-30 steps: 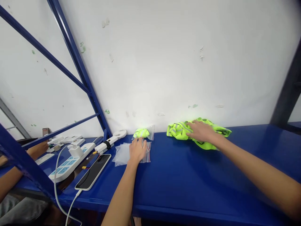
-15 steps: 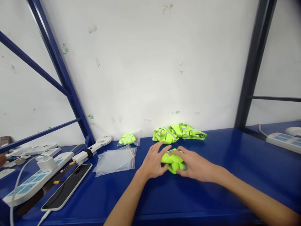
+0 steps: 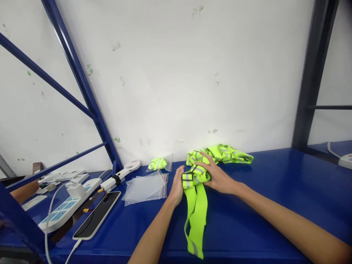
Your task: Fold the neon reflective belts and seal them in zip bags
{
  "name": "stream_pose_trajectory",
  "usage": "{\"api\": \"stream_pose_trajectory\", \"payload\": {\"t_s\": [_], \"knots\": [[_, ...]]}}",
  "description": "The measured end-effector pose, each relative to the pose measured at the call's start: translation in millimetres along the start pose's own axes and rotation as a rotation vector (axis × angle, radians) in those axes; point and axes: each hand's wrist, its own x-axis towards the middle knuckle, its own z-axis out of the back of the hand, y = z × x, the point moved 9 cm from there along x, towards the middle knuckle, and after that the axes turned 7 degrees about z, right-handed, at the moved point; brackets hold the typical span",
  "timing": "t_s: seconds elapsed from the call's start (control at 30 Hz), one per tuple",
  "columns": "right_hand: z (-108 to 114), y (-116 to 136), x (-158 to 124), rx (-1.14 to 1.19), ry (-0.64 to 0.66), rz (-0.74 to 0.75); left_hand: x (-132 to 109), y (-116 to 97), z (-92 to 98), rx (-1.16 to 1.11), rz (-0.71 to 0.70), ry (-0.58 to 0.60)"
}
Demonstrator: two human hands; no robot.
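A neon-yellow reflective strap vest [image 3: 196,205] lies partly unfolded on the blue shelf [image 3: 261,205], its loose bands trailing toward the front edge. My left hand [image 3: 177,185] presses against the left side of its bunched top end, fingers curled. My right hand [image 3: 216,176] grips the same bunched end from the right. Behind them a pile of more neon vests [image 3: 222,154] rests against the wall. Empty clear zip bags [image 3: 145,187] lie to the left, and a bagged vest [image 3: 159,163] stands beyond them.
A phone on a cable [image 3: 96,216], a white power strip with a plug [image 3: 67,201] and a small white fan [image 3: 121,172] sit at the left. Blue rack struts [image 3: 82,84] cross there. Another person's arm [image 3: 24,190] shows far left. A dark post [image 3: 310,80] stands right.
My right hand pulled one vest out of the pile to the shelf's middle and my left hand left the zip bags to join it. The bundled vest has now unfolded, bands hanging forward.
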Motion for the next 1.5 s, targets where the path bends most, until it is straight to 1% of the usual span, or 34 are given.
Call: {"api": "stream_pose_trajectory", "payload": {"t_s": [0.07,0.1,0.13,0.2,0.27,0.3,0.33,0.37,0.4,0.43,0.47,0.5,0.57,0.63,0.67,0.7,0.73,0.77,0.8,0.87,0.9,0.93,0.97,1.0,1.07,1.13,1.17,1.2,1.27,1.3,1.33,1.37,1.43,1.5], "knots": [[5.4,-13.8,-1.1,0.129,-0.064,-0.131,-0.5,9.3,-11.4,-0.073,0.097,0.117],[5.8,-24.5,-3.5,0.239,-0.088,-0.231,-2.0,9.5,-15.8,-0.076,0.098,0.161],[4.4,-35.7,-7.4,0.371,-0.118,-0.338,-4.1,6.5,-19.0,-0.053,0.063,0.192],[-2.5,-53.7,-17.1,0.657,-0.206,-0.516,-10.8,-3.8,-23.6,0.031,-0.058,0.230],[-13.2,-63.7,-26.0,0.912,-0.293,-0.639,-19.5,-10.6,-30.5,0.116,-0.140,0.283],[-19.2,-65.4,-29.5,1.008,-0.312,-0.687,-23.7,-12.0,-34.9,0.157,-0.162,0.319],[-24.7,-64.4,-31.5,1.079,-0.307,-0.718,-27.2,-13.1,-38.7,0.196,-0.183,0.346],[-28.6,-61.2,-32.2,1.120,-0.283,-0.729,-29.2,-14.7,-40.3,0.227,-0.209,0.346],[-30.5,-56.5,-31.9,1.125,-0.241,-0.723,-29.2,-16.3,-39.0,0.242,-0.230,0.315],[-29.4,-51.5,-30.7,1.084,-0.197,-0.696,-27.2,-17.5,-34.3,0.234,-0.238,0.256],[-25.0,-46.5,-28.5,0.990,-0.154,-0.644,-23.7,-17.5,-26.9,0.200,-0.225,0.178],[-17.3,-42.1,-25.6,0.843,-0.128,-0.571,-19.4,-15.6,-18.0,0.146,-0.192,0.099],[6.8,-34.8,-20.1,0.424,-0.160,-0.402,-11.3,-8.5,-2.8,0.013,-0.100,-0.012],[30.7,-27.8,-18.8,-0.013,-0.264,-0.271,-4.6,-3.6,4.5,-0.097,-0.041,-0.032],[37.5,-26.1,-19.6,-0.179,-0.302,-0.238,-1.7,-2.5,6.0,-0.135,-0.025,-0.024],[40.1,-26.1,-20.4,-0.289,-0.316,-0.216,0.9,-1.9,7.0,-0.162,-0.012,-0.015],[37.9,-27.1,-20.3,-0.336,-0.294,-0.194,3.0,-1.5,7.6,-0.181,-0.002,-0.007],[30.9,-28.6,-19.2,-0.318,-0.233,-0.166,4.6,-1.1,7.5,-0.194,0.008,0.002],[20.7,-29.6,-18.2,-0.247,-0.150,-0.138,5.5,-1.2,6.6,-0.203,0.015,0.014],[-2.8,-29.3,-18.3,-0.003,0.028,-0.122,5.0,-2.5,2.5,-0.212,0.018,0.050],[-12.1,-28.1,-19.0,0.129,0.086,-0.138,3.6,-3.7,-0.1,-0.212,0.016,0.070],[-17.5,-27.1,-19.1,0.243,0.104,-0.165,1.6,-4.8,-2.9,-0.207,0.017,0.092],[-18.4,-27.5,-18.3,0.337,0.075,-0.203,-0.9,-5.6,-5.9,-0.196,0.024,0.120],[-15.3,-30.4,-17.1,0.417,0.004,-0.255,-3.9,-6.1,-9.3,-0.180,0.039,0.158],[-4.7,-43.6,-17.9,0.585,-0.191,-0.405,-11.4,-5.7,-15.1,-0.141,0.098,0.253],[3.5,-59.5,-23.4,0.782,-0.374,-0.565,-21.5,-2.1,-19.8,-0.110,0.211,0.380],[6.3,-65.2,-25.7,0.877,-0.443,-0.615,-27.8,0.9,-22.0,-0.099,0.286,0.452],[8.9,-69.2,-27.2,0.957,-0.495,-0.638,-35.0,4.5,-24.6,-0.082,0.370,0.531],[11.9,-73.8,-29.2,1.053,-0.551,-0.647,-48.0,10.8,-28.9,-0.012,0.502,0.668],[10.6,-75.1,-30.3,1.075,-0.551,-0.656,-49.9,12.1,-29.1,0.038,0.520,0.688],[7.1,-76.0,-31.2,1.084,-0.536,-0.670,-47.6,11.8,-28.0,0.098,0.497,0.670],[2.4,-76.3,-31.8,1.088,-0.513,-0.682,-41.5,9.8,-25.3,0.168,0.434,0.608],[-7.4,-75.5,-30.8,1.105,-0.477,-0.680,-25.9,-0.7,-17.1,0.328,0.220,0.412],[-14.2,-74.0,-28.6,1.149,-0.482,-0.650,-17.9,-13.9,-11.3,0.478,-0.015,0.228]]}}
